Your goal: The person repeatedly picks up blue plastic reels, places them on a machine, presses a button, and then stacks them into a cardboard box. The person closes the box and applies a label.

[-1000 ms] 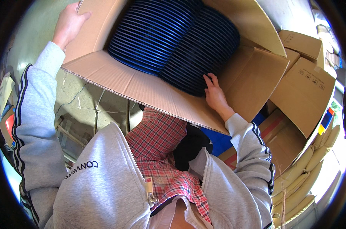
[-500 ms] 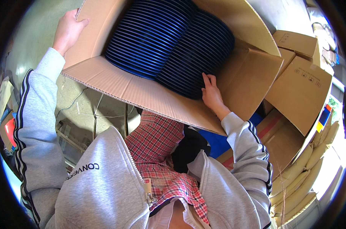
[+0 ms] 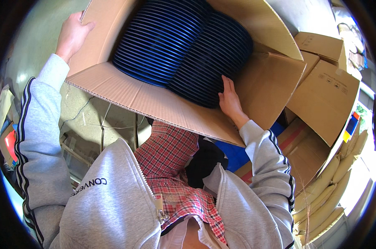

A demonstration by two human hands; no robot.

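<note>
A large open cardboard box [image 3: 109,79] tilts toward me at the top of the head view. Inside lie two side-by-side stacks of thin, round, dark blue-black pieces [image 3: 163,45], closely nested with their rims showing as ridges; I cannot tell what kind of ware they are. My left hand [image 3: 74,35] is closed on the box's left flap, its thumb over the edge and its other fingers partly behind the cardboard. At the lower end of the right stack, my right hand [image 3: 230,99] has its fingers stretched out against the rims without gripping them.
Several brown cardboard boxes [image 3: 324,99] are piled to the right. Below them lie tan sacks [image 3: 320,207]. A blue surface [image 3: 233,155] shows beneath the box, near my plaid-covered leg [image 3: 167,149]. At far left is clutter with a red item [image 3: 11,145].
The box and its stacks have shifted very slightly left. My right hand's fingers have slid a little along the rims and lie closer together. The left hand keeps its hold.
</note>
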